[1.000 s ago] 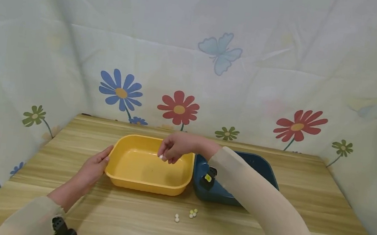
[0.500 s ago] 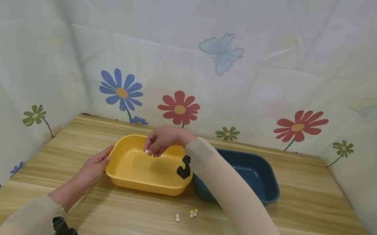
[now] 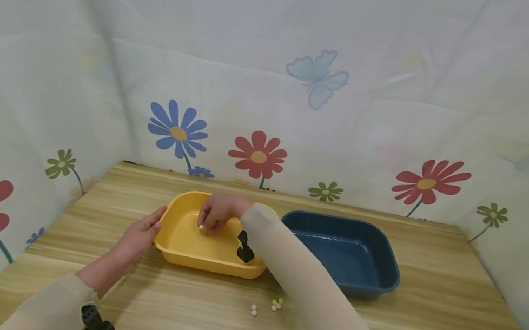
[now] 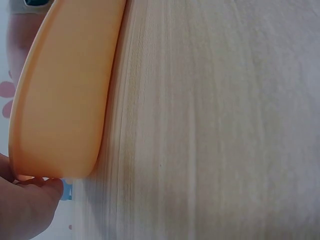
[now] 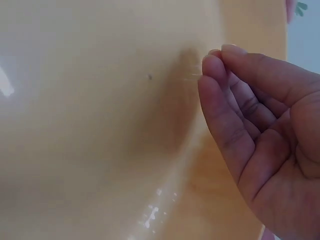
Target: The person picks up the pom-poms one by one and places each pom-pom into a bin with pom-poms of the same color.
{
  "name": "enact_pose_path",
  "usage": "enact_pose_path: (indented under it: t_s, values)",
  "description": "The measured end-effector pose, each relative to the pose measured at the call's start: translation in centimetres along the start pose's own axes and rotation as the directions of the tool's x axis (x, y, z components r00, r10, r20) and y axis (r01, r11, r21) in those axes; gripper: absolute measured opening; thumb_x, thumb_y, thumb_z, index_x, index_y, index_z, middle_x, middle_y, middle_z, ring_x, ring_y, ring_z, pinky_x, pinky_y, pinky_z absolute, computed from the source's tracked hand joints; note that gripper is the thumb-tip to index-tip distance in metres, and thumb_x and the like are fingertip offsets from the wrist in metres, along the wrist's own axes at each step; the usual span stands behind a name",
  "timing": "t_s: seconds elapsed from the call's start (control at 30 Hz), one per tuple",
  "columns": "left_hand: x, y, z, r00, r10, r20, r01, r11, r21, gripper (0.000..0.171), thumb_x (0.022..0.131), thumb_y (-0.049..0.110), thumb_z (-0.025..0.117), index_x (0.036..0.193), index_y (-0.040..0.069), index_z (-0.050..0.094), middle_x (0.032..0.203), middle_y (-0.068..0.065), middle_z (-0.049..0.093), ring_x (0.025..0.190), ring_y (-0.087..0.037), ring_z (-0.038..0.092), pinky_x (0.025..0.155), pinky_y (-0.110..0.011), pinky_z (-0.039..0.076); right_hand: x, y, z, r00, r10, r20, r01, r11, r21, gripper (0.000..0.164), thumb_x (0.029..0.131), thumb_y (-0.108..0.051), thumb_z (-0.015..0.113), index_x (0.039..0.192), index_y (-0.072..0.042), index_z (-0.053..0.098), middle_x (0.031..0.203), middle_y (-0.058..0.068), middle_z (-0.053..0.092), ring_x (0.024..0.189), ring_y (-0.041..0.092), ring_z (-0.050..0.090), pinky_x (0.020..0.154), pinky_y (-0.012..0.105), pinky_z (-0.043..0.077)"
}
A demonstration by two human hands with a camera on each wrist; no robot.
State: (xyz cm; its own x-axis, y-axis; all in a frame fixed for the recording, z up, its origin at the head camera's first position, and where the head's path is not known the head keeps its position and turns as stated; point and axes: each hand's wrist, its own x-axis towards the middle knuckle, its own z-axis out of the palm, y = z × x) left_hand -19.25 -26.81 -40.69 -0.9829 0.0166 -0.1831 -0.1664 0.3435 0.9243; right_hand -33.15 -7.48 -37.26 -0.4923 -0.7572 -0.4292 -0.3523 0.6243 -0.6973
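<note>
My right hand (image 3: 217, 214) is lowered inside the yellow plastic basin (image 3: 206, 263), pinching a small white round piece (image 3: 201, 227) between thumb and fingertips. In the right wrist view the fingertips (image 5: 212, 67) meet close over the basin floor, and they hide the piece. At the basin's left end, my left hand (image 3: 140, 233) grips the rim. The left wrist view has its fingers (image 4: 47, 187) against the outer wall under the rim. Nearer to me on the table lie a pair of white round pieces (image 3: 254, 313) and a small cluster of yellow and white ones (image 3: 276, 304).
A dark blue basin (image 3: 367, 291) stands to the right of the yellow one on the wood-grain table (image 3: 448, 316). Behind the table hangs a flower-print cloth (image 3: 366, 133). Black wrist cameras (image 3: 96, 325) sit on the sleeves.
My right hand has moved left over the yellow basin and then down into it, still pinching the white piece. The left hand keeps its place on the rim. The head view has shifted slightly.
</note>
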Motion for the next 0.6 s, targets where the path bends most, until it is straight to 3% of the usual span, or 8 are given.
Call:
enact_pose_path:
  t_s: [0.43, 0.6]
  values:
    - [-0.2, 0.1, 0.1, 1.0, -0.011, 0.002, 0.011, 0.999, -0.046, 0.055, 0.112, 0.007, 0.023, 0.163, 0.001, 0.002, 0.171, -0.022, -0.003, 0.16, -0.043, 0.007, 0.13, -0.054, 0.021, 0.8, 0.0, 1.6, 0.998, -0.002, -0.067, 0.001, 1.0, -0.012, 0.012, 0.097, -0.003, 0.066, 0.103, 0.007, 0.071, 0.079, 0.002, 0.061, 0.07, 0.013, 0.057, 0.069, 0.023, 0.058]
    - [0.0, 0.3, 0.1, 1.0, -0.016, 0.003, 0.017, 0.999, -0.04, 0.055, 0.113, 0.008, 0.023, 0.164, 0.002, 0.002, 0.171, -0.022, -0.002, 0.159, -0.043, 0.009, 0.13, -0.054, 0.021, 0.9, 0.0, 1.7, 0.996, -0.002, -0.086, 0.003, 1.0, 0.006, 0.016, 0.097, 0.0, 0.065, 0.109, 0.008, 0.072, 0.082, 0.002, 0.062, 0.071, 0.012, 0.058, 0.077, 0.028, 0.063]
